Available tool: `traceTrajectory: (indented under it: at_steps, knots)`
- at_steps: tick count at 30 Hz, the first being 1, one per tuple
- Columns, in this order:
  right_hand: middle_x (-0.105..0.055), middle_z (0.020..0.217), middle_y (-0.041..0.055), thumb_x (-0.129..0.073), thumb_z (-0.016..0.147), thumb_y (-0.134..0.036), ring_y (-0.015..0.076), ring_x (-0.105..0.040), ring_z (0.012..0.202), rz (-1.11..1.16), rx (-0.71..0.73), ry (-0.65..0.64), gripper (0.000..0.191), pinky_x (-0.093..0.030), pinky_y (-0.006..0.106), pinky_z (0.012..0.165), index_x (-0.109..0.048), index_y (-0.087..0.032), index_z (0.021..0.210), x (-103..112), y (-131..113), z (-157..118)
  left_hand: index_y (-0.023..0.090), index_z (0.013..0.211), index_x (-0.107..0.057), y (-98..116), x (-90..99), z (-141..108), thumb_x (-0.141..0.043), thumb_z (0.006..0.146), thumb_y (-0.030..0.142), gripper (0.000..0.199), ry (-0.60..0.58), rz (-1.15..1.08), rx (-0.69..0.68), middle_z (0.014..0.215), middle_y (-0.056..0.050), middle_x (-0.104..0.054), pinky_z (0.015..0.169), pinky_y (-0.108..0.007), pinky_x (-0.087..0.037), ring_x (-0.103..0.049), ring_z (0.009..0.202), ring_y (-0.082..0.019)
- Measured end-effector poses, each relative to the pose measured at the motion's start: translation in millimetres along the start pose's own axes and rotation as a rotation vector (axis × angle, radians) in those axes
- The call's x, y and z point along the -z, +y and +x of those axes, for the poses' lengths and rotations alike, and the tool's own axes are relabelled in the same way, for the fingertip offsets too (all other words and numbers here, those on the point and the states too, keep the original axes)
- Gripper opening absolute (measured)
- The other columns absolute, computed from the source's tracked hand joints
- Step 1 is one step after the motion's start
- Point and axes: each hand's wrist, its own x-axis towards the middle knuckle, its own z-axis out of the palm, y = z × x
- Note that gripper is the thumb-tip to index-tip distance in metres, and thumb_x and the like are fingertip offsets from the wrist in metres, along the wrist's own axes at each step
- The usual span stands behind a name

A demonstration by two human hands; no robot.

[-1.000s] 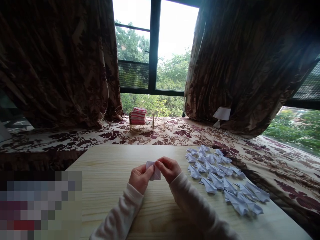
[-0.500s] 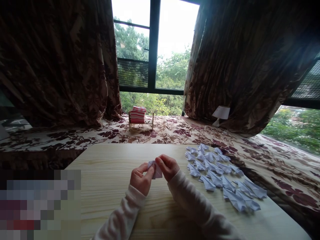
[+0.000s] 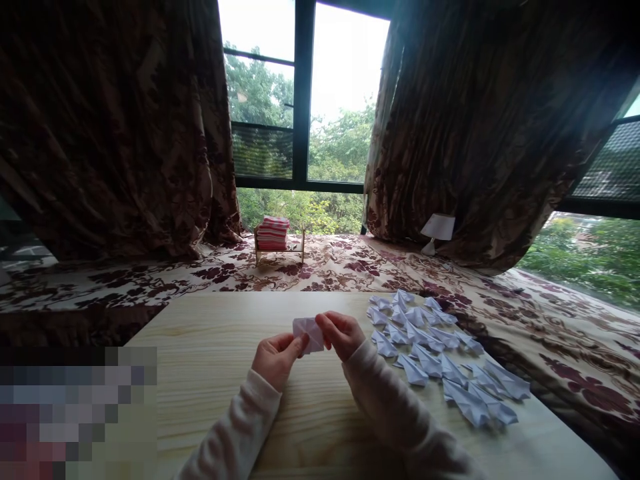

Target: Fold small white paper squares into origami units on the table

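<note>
Between my hands is a small folded piece of white paper (image 3: 311,333), held up over the wooden table (image 3: 215,373). My left hand (image 3: 278,357) pinches its lower left part between thumb and fingers. The thumb and fingertips of my right hand (image 3: 344,335) are closed on its right edge. Faint creases show on the paper's face; its back is hidden. To the right of my hands lie many folded white paper shapes (image 3: 425,357), pointed and winged, spread in rough rows on the tabletop.
Beyond the table is a ledge (image 3: 340,267) covered in floral cloth. On it stand a small wooden rack (image 3: 280,251) with folded red-and-white striped cloth (image 3: 273,233) and a small white lamp (image 3: 438,228). Dark patterned curtains (image 3: 450,120) flank the window. The lower left corner is pixelated.
The paper has turned so that more of its creased face shows. My left hand has moved slightly left and my right hand slightly right. The view has shifted a little.
</note>
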Motion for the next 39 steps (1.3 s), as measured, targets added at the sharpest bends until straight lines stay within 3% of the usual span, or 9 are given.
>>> traceTrajectory:
  at_steps: [6, 15, 20, 24, 34, 39]
  knots:
    - [-0.043, 0.043, -0.0057, -0.059, 0.074, -0.043, 0.0054, -0.034, 0.038, 0.045, 0.033, -0.007, 0.031, -0.027, 0.019, 0.038, -0.058, -0.015, 0.061, -3.2, 6.1, -1.4, 0.013, 0.071, -0.073, 1.2, -2.0, 2.3, -0.076, 0.051, 0.04, 0.033, 0.027, -0.19, 0.042, 0.058, -0.003, -0.067, 0.063, -0.026, -0.047, -0.059, 0.059, -0.015]
    - [-0.045, 0.044, -0.0031, -0.047, 0.082, -0.041, 0.0076, -0.04, 0.042, -0.105, 0.049, 0.024, 0.037, -0.031, 0.02, 0.04, -0.056, -0.015, 0.057, -9.3, 1.5, -4.1, 0.013, 0.067, -0.073, -1.3, -1.8, 3.3, -0.077, 0.048, 0.032, 0.027, 0.11, -0.262, 0.08, 0.06, -0.003, -0.07, 0.057, -0.022, -0.049, -0.06, 0.053, -0.014]
    - [-0.057, 0.067, 0.0017, -0.053, 0.077, -0.025, 0.0105, -0.052, 0.055, -0.282, 0.319, 0.051, 0.016, -0.041, 0.021, 0.047, -0.065, -0.017, 0.083, 1.1, -11.0, -3.4, 0.013, 0.065, -0.073, -4.9, 4.0, 7.9, -0.077, 0.048, 0.032, 0.025, 0.199, -0.2, 0.064, 0.058, -0.003, -0.07, 0.054, -0.021, -0.048, -0.059, 0.051, -0.013]
    - [-0.054, 0.067, 0.0009, -0.056, 0.071, -0.017, 0.009, -0.049, 0.052, -0.345, 0.386, -0.057, 0.012, -0.041, 0.02, 0.045, -0.063, -0.017, 0.081, 4.2, -11.8, -2.7, 0.013, 0.068, -0.073, -4.8, 3.7, 7.2, -0.077, 0.05, 0.033, 0.027, 0.16, -0.196, 0.056, 0.058, -0.003, -0.069, 0.054, -0.021, -0.048, -0.059, 0.052, -0.012]
    - [-0.055, 0.062, -0.001, -0.054, 0.068, -0.012, 0.0078, -0.047, 0.048, -0.395, 0.362, -0.033, 0.006, -0.04, 0.019, 0.046, -0.058, -0.017, 0.067, 1.1, -8.0, -3.0, 0.012, 0.066, -0.073, -6.0, 3.7, 7.9, -0.079, 0.048, 0.032, 0.028, 0.085, -0.207, 0.107, 0.056, -0.004, -0.069, 0.056, -0.024, -0.048, -0.06, 0.054, -0.015]
    - [-0.055, 0.064, -0.0011, -0.05, 0.072, -0.012, 0.0084, -0.046, 0.052, -0.575, 0.449, -0.114, 0.01, -0.038, 0.019, 0.049, -0.059, -0.018, 0.071, 2.1, -15.0, -5.6, 0.012, 0.065, -0.073, -10.0, 4.6, 9.0, -0.078, 0.048, 0.031, 0.025, 0.065, -0.23, 0.102, 0.056, -0.003, -0.068, 0.056, -0.024, -0.049, -0.059, 0.051, -0.013]
